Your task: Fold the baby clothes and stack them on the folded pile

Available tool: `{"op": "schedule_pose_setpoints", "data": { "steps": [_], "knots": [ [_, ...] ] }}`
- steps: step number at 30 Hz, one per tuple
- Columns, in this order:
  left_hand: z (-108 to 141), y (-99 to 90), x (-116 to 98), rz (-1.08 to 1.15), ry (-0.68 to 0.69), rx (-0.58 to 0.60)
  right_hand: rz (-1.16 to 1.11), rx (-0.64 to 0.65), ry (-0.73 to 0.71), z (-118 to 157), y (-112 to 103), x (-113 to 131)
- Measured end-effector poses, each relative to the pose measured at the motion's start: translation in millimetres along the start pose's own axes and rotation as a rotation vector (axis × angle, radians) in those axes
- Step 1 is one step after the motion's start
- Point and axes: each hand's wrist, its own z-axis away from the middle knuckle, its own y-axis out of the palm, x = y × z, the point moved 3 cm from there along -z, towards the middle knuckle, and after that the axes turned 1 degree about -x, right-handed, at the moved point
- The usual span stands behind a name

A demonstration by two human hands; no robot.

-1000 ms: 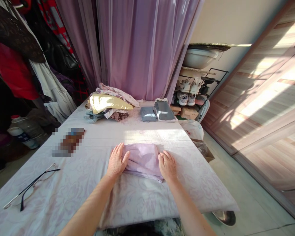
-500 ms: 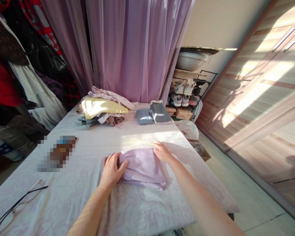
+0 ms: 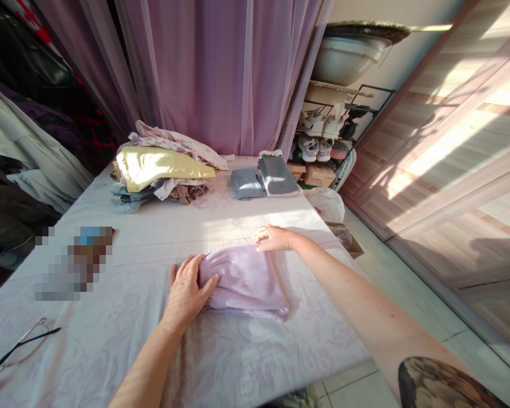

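Observation:
A folded lilac garment (image 3: 244, 280) lies flat on the table with a pale patterned cloth (image 3: 255, 362). My left hand (image 3: 189, 286) rests on its gathered left edge, thumb on top of the fabric and fingers spread along the side. At the far top right corner of the garment is my right hand (image 3: 272, 238), its fingers curled; whether they pinch any fabric is too small to tell.
A loose pile of clothes with a yellow piece (image 3: 161, 164) is at the back left. Folded grey-blue items (image 3: 246, 184) and a dark grey stack (image 3: 277, 177) lie at the back right. Glasses (image 3: 21, 345) lie front left. Shoes (image 3: 318, 123) stand on a rack beyond.
The view has shifted, so the table's things appear higher and further left. My right hand's fingers are more curled at the garment's far corner, and more of my right arm shows. My left hand stays on the garment.

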Motion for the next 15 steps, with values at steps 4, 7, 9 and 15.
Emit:
{"op": "schedule_pose_setpoints", "data": {
  "steps": [4,7,9,15],
  "knots": [
    [-0.1,-1.3,-1.0,-0.001,0.005,0.013,0.089,0.059,0.008,-4.9,-7.2,1.9],
    [-0.1,-2.3,-1.4,-0.014,0.004,0.022,0.116,0.114,0.026,-8.0,-9.6,2.6],
    [0.0,-2.8,-1.5,-0.021,0.008,0.023,0.121,0.142,0.032,-8.6,-9.9,3.1],
    [0.2,-2.9,-0.6,-0.034,0.007,0.03,0.325,0.023,-0.025,-0.6,-9.4,3.6]
  ]
}}
